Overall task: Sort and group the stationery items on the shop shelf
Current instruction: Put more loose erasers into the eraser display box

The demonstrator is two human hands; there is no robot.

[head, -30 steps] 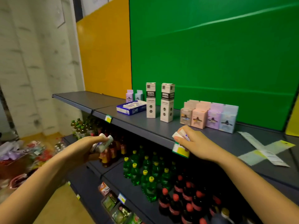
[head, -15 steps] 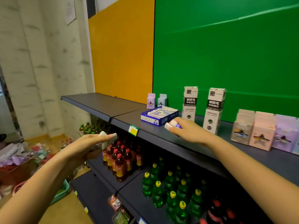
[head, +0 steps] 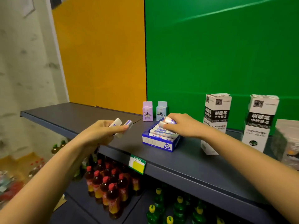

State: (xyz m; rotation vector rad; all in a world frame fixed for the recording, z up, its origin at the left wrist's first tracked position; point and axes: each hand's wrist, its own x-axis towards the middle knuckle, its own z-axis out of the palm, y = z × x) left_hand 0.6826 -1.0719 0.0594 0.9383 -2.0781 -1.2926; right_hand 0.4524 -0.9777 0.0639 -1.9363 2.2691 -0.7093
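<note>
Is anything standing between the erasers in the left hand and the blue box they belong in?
Nothing visible: only bare shelf lies between the erasers in the left hand and the blue box. The right hand, gripping another eraser, covers the box's far end.

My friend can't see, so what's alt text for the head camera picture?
A person's right hand holds a white eraser at an open blue box of erasers on a dark shop shelf; the left hand grips two more erasers. Tall black-and-white boxes stand to the right, drink bottles below.
</note>
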